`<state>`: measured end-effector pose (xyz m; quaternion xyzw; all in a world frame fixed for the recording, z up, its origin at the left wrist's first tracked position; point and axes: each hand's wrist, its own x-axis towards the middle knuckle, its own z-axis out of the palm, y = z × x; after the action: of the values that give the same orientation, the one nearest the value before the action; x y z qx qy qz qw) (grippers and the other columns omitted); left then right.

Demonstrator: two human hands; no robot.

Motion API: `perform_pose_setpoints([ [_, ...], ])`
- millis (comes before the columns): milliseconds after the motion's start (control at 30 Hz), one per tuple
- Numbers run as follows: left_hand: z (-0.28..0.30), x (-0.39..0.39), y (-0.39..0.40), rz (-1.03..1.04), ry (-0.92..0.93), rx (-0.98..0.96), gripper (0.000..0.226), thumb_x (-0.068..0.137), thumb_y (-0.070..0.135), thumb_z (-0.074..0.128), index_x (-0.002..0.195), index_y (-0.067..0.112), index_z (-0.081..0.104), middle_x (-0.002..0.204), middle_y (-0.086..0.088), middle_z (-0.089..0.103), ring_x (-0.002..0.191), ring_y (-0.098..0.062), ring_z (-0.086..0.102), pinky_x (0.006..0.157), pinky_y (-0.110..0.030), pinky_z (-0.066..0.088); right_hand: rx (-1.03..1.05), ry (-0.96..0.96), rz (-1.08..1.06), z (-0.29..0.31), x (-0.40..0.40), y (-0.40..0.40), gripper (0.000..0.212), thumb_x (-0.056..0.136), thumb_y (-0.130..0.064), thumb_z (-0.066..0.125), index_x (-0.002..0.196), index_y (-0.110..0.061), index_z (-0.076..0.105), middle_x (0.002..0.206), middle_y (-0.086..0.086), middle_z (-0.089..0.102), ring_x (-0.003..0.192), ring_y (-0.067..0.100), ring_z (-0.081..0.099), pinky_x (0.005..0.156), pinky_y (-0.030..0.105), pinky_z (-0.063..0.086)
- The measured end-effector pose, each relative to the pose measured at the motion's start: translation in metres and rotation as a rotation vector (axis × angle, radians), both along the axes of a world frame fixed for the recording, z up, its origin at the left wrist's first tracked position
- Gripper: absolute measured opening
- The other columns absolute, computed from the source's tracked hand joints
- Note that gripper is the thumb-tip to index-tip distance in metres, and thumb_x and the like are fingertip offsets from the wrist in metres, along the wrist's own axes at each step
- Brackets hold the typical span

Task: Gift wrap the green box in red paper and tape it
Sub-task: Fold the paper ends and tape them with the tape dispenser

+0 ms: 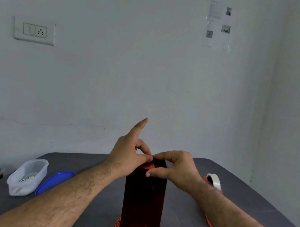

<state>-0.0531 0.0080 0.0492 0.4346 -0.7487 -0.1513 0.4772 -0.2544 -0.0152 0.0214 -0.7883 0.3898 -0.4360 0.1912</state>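
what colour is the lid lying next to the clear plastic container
Blue; the lid shows best in the head view, right of the container.

Under your two hands, left hand (128,157) and right hand (175,168): one red-wrapped box (143,196). To their right: one tape roll (213,179). To their left: one clear container (27,176), one blue lid (54,181).

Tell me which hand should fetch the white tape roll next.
Probably the right hand: the white tape roll lies just beside its wrist, while the left hand pinches the fold atop the upright red-foil-wrapped box and can hold it.
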Motion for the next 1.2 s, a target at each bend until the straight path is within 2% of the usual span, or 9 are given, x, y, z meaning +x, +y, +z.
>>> perform_pose_setpoints([
  [167,-0.009,0.002,0.003,-0.033,-0.029,0.017,0.119,0.085,0.013,0.088,0.166,0.047,0.008,0.087,0.017,0.079,0.090,0.004,0.073,0.115,-0.036,0.046,-0.023,0.003,-0.020,-0.010,0.000,-0.003,0.046,0.065,-0.042,0.099,0.107,-0.034,0.085,0.102,-0.024,0.079,0.104,-0.007,0.071,0.101,0.018,0.051],
  [333,-0.004,0.008,0.003,-0.104,-0.073,0.064,0.120,0.092,0.016,0.082,0.163,0.053,-0.007,0.093,0.013,0.080,0.087,-0.003,0.076,0.098,-0.027,0.058,-0.126,0.104,-0.054,-0.009,0.000,-0.006,0.040,0.068,-0.054,0.093,0.105,-0.039,0.084,0.101,-0.025,0.078,0.100,0.000,0.072,0.090,0.030,0.058],
  [467,-0.007,0.017,0.014,-0.178,0.003,0.141,0.116,0.096,0.002,0.067,0.158,0.058,-0.012,0.105,0.011,0.080,0.101,-0.010,0.075,0.089,-0.005,0.048,-0.246,0.139,-0.062,-0.013,-0.001,-0.005,0.049,0.073,-0.066,0.082,0.111,-0.036,0.082,0.104,-0.022,0.078,0.101,-0.004,0.069,0.088,0.023,0.056],
  [700,-0.027,0.032,0.016,-0.271,0.120,0.136,0.113,0.093,0.000,0.063,0.162,0.053,-0.009,0.116,0.000,0.078,0.123,-0.009,0.066,0.114,-0.028,0.032,-0.407,0.089,-0.139,-0.035,0.004,-0.005,0.059,0.081,-0.080,0.065,0.112,-0.033,0.081,0.108,-0.022,0.076,0.102,-0.008,0.066,0.085,0.012,0.053],
  [833,-0.021,0.037,0.013,-0.209,0.370,0.101,0.099,0.080,0.008,0.073,0.157,0.052,0.031,0.110,-0.005,0.071,0.093,-0.016,0.066,0.094,-0.033,0.053,-0.332,0.132,-0.062,-0.027,-0.002,-0.010,0.047,0.086,-0.065,0.074,0.117,-0.031,0.081,0.114,-0.021,0.073,0.110,-0.004,0.065,0.093,0.023,0.055],
  [933,-0.011,0.042,0.014,-0.254,0.520,0.198,0.057,0.076,0.011,0.073,0.129,0.032,0.071,0.110,-0.008,0.060,0.081,-0.016,0.056,0.078,-0.030,0.051,-0.143,0.148,0.112,-0.015,-0.019,-0.015,0.036,0.090,-0.041,0.079,0.126,-0.038,0.077,0.143,-0.022,0.062,0.144,-0.004,0.045,0.118,0.026,0.038],
  [1000,-0.005,0.044,0.015,-0.282,0.555,0.305,0.033,0.082,0.010,0.073,0.114,0.017,0.081,0.109,-0.008,0.063,0.081,-0.016,0.054,0.070,-0.031,0.049,-0.013,0.164,0.179,-0.008,-0.027,-0.016,0.041,0.090,-0.033,0.081,0.129,-0.044,0.074,0.151,-0.023,0.057,0.150,-0.008,0.033,0.125,0.031,0.029],
  [1067,0.000,0.045,0.015,-0.262,0.564,0.414,0.018,0.092,0.008,0.070,0.105,0.007,0.082,0.108,-0.010,0.069,0.080,-0.017,0.056,0.065,-0.033,0.048,0.004,0.190,0.187,-0.007,-0.029,-0.018,0.042,0.090,-0.035,0.082,0.131,-0.044,0.073,0.146,-0.018,0.062,0.143,-0.006,0.046,0.125,0.039,0.036],
  [1200,0.012,0.049,0.009,-0.206,0.474,0.666,0.017,0.090,0.020,0.076,0.096,0.006,0.084,0.103,-0.009,0.070,0.069,-0.013,0.055,0.059,-0.030,0.042,-0.059,0.221,0.154,-0.010,-0.030,-0.017,0.042,0.092,-0.041,0.079,0.133,-0.047,0.071,0.142,-0.021,0.064,0.134,-0.003,0.056,0.113,0.043,0.049],
])
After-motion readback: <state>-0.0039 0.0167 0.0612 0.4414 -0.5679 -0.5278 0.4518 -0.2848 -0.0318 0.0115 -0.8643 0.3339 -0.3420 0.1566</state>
